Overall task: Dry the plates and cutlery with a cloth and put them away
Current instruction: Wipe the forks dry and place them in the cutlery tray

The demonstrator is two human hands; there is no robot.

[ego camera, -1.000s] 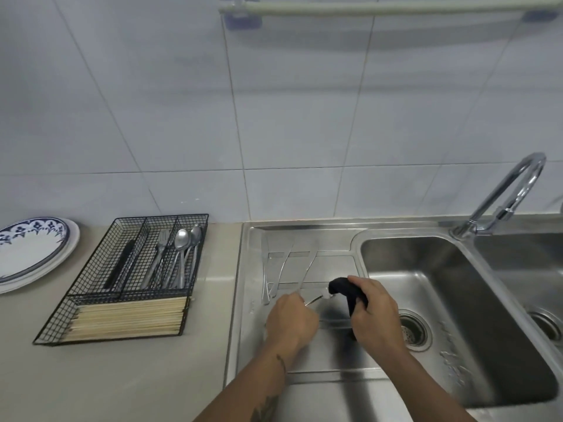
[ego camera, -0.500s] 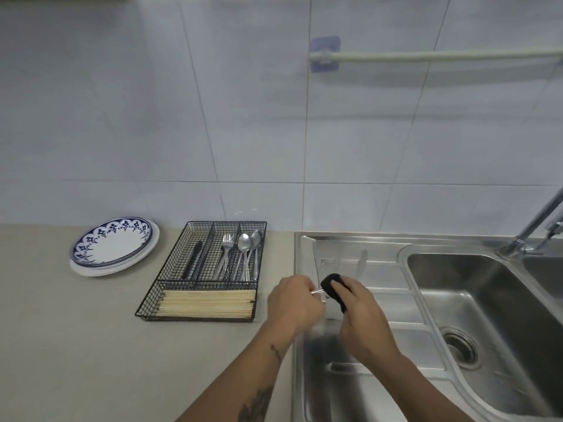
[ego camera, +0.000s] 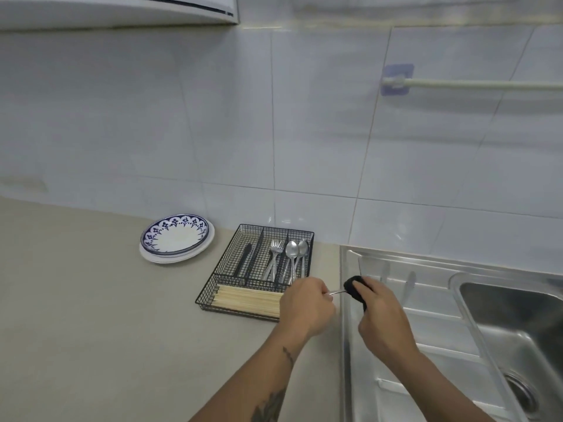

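Observation:
My left hand [ego camera: 306, 306] grips the handle end of a metal piece of cutlery [ego camera: 336, 291]; only a short silver stretch shows between my hands. My right hand [ego camera: 380, 318] holds a dark cloth [ego camera: 353, 287] wrapped round the other end, which is hidden. Both hands hover at the seam between counter and sink, just right of the black wire cutlery tray [ego camera: 231, 263]. The tray holds dark knives, forks [ego camera: 275, 257], spoons [ego camera: 294, 254] and pale chopsticks [ego camera: 248, 300] in its front section. A stack of plates [ego camera: 175, 237] with a blue rim pattern lies left of the tray.
The steel draining board [ego camera: 426, 300] and sink basin [ego camera: 511, 330] are at the right. A towel rail [ego camera: 472, 85] is fixed to the tiled wall above them. Beige countertop [ego camera: 91, 300] spreads to the left, and a cupboard underside [ego camera: 122, 10] is overhead.
My view has swung left and up. Both hands have moved left from over the draining board toward the wire tray, still holding the cutlery and the cloth.

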